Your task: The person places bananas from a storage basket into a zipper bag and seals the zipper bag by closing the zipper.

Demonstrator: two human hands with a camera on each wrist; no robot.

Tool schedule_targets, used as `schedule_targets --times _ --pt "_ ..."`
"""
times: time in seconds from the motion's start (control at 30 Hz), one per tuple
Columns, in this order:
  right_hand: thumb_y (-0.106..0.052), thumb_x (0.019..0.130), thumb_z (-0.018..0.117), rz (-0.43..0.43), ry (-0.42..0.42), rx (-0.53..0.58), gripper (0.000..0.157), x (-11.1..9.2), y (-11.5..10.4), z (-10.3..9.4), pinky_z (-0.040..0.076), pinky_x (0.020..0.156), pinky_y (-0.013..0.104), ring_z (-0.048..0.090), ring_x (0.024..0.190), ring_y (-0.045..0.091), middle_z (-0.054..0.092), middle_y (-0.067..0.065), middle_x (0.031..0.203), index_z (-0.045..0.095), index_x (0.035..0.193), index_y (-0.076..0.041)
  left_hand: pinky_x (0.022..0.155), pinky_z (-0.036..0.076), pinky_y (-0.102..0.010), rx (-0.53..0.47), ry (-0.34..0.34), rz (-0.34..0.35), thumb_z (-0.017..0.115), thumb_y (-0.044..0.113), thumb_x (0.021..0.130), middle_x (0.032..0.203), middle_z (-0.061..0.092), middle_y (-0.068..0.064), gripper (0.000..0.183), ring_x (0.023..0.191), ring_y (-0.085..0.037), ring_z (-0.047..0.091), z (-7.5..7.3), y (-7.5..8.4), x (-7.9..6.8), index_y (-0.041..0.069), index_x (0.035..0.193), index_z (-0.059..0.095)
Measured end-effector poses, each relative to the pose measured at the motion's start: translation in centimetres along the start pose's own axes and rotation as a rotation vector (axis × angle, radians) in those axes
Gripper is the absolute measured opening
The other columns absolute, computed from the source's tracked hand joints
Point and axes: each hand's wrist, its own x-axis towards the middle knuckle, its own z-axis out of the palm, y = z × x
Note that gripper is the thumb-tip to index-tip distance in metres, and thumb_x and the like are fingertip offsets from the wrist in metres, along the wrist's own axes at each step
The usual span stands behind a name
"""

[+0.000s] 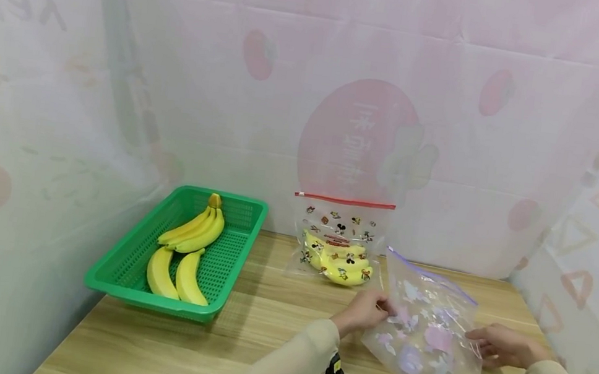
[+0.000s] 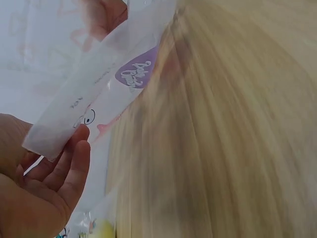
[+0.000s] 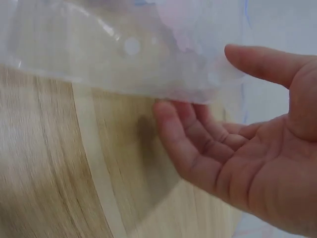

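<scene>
A clear zip bag [image 1: 427,334] with a purple zip strip and pastel prints hangs tilted above the front right of the table. My left hand [image 1: 365,312] pinches its left edge; in the left wrist view, the fingers [image 2: 74,168] lie against the film. At the opposite edge is my right hand [image 1: 507,346], its fingers loosely bent. The right wrist view shows its thumb [image 3: 262,62] spread well apart from the fingertips, which are right at the bag's border. No fruit shows inside this bag.
Behind my left hand, a red-zip clear bag [image 1: 343,217] with cartoon prints holds bananas [image 1: 347,274] and leans on the back sheet. A green basket [image 1: 247,249] at the left holds a banana bunch [image 1: 201,231] and two loose bananas [image 1: 188,279]. Printed sheets [image 1: 219,108] enclose the wooden table [image 1: 145,349].
</scene>
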Motion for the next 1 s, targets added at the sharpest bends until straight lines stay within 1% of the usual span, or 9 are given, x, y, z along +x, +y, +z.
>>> schedule_targets --times 0.17,0.33,0.47,0.6,0.67,0.77,0.87,0.9,1.0 --pt "-0.01 0.096 0.048 -0.117 -0.09 0.025 0.015 0.9 0.0 0.0 0.045 0.059 0.023 0.048 0.063 0.007 0.052 -0.004 0.072 0.056 0.083 -0.011 0.064 0.049 -0.021 -0.169 0.007 -0.077 0.064 -0.01 0.077 0.081 0.06 0.002 0.019 0.074 -0.01 0.056 -1.1 -1.5 0.0 0.005 0.089 0.064" --pt "-0.004 0.093 0.051 -0.194 -0.089 0.035 0.005 1.5 -0.4 0.7 0.047 0.061 0.023 0.051 0.067 0.007 0.054 -0.001 0.079 0.047 0.09 -0.005 0.063 0.047 -0.026 -0.338 -0.003 -0.242 0.063 0.0 0.078 0.082 0.056 -0.004 0.02 0.073 -0.015 0.052 -1.9 -3.3 -0.1 0.003 0.097 0.059" --pt "-0.002 0.092 0.052 -0.235 -0.062 0.02 0.012 2.0 -1.1 1.6 0.047 0.063 0.027 0.053 0.073 0.011 0.054 0.001 0.082 0.041 0.097 0.0 0.06 0.044 -0.024 -0.493 -0.035 -0.324 0.058 0.001 0.072 0.081 0.053 -0.003 0.022 0.071 -0.015 0.049 -2.5 -4.5 -0.1 0.002 0.093 0.058" --pt "0.0 0.089 0.056 -0.268 -0.06 0.019 0.021 2.3 -2.1 2.6 0.046 0.062 0.026 0.055 0.075 0.013 0.05 0.003 0.085 0.037 0.098 0.001 0.062 0.049 -0.025 -0.62 -0.035 -0.371 0.061 0.004 0.081 0.087 0.055 -0.004 0.018 0.075 -0.015 0.052 -3.1 -5.3 -0.2 0.001 0.098 0.06" --pt "0.0 0.088 0.058 -0.281 -0.06 0.017 0.022 2.4 -2.6 3.1 0.047 0.062 0.026 0.055 0.077 0.015 0.047 0.003 0.085 0.037 0.097 0.0 0.067 0.052 -0.028 -0.669 -0.013 -0.384 0.063 0.009 0.084 0.095 0.057 -0.006 0.028 0.081 -0.017 0.055 -3.5 -5.6 -0.3 -0.001 0.109 0.059" --pt "0.002 0.086 0.059 -0.303 -0.074 0.021 0.024 2.5 -3.1 3.8 0.05 0.067 0.029 0.055 0.082 0.017 0.042 0.004 0.085 0.037 0.092 -0.003 0.073 0.052 -0.031 -0.716 0.035 -0.366 0.064 0.014 0.085 0.101 0.059 -0.008 0.034 0.087 -0.019 0.057 -4.3 -6.1 -0.2 -0.003 0.113 0.058" --pt "0.004 0.085 0.059 -0.335 -0.101 0.02 0.025 2.7 -3.6 4.3 0.051 0.071 0.031 0.054 0.084 0.018 0.039 0.004 0.085 0.035 0.09 -0.004 0.072 0.051 -0.029 -0.74 0.12 -0.321 0.061 0.015 0.086 0.096 0.059 -0.007 0.026 0.084 -0.018 0.056 -5.3 -6.3 0.0 -0.003 0.105 0.06" --pt "0.005 0.085 0.059 -0.346 -0.112 0.019 0.026 2.8 -3.7 4.5 0.051 0.071 0.031 0.054 0.085 0.018 0.039 0.004 0.084 0.035 0.09 -0.004 0.071 0.051 -0.028 -0.732 0.153 -0.313 0.06 0.015 0.087 0.093 0.059 -0.006 0.02 0.082 -0.017 0.055 -5.7 -6.4 0.2 -0.001 0.098 0.06" --pt "0.004 0.086 0.059 -0.369 -0.127 -0.013 0.026 2.9 -4.1 4.9 0.052 0.071 0.031 0.055 0.085 0.018 0.042 0.005 0.086 0.035 0.092 -0.003 0.069 0.05 -0.026 -0.726 0.263 -0.316 0.06 0.013 0.088 0.089 0.058 -0.005 0.016 0.079 -0.016 0.054 -6.8 -6.4 0.4 0.0 0.097 0.06"
